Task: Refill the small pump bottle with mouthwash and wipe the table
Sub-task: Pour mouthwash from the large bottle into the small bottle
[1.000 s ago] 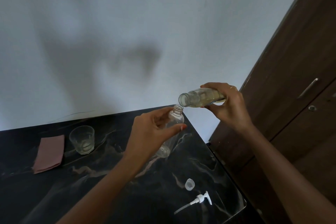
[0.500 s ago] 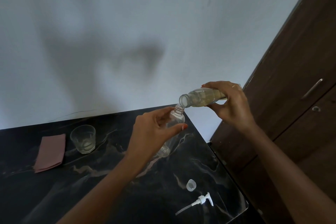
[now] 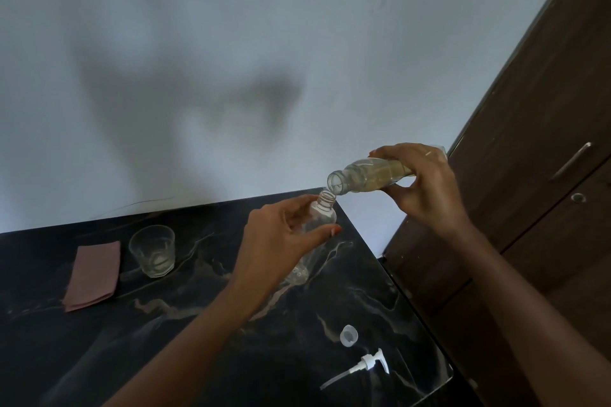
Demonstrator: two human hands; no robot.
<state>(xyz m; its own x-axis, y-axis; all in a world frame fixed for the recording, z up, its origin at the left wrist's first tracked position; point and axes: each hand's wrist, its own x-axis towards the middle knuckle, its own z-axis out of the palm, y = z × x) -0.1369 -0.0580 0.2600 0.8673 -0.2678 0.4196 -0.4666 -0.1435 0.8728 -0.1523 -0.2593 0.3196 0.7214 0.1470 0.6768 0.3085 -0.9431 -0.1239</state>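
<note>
**A:** Watch the right hand (image 3: 426,188). It grips the mouthwash bottle (image 3: 363,175) and has tipped it lower than 1 second ago, so its lip now sits right over the other neck.

**B:** And the left hand (image 3: 281,241)?

**A:** Its fingers and thumb are curled round the small pump bottle (image 3: 322,218), which leans toward the pour at the far right corner of the table (image 3: 165,340). I can't tell if its base touches the top.

**B:** Any liquid crossing?

**A:** I see no stream, and the small bottle looks empty. I'd say the refill is only starting.

**B:** Any brand names?

**A:** None. Both bottles are clear, with no label or writing I can read. The pump head (image 3: 370,363) and cap (image 3: 348,335) lie at the near edge, and the cloth (image 3: 94,274) sits unused beside the glass (image 3: 152,249).
</note>
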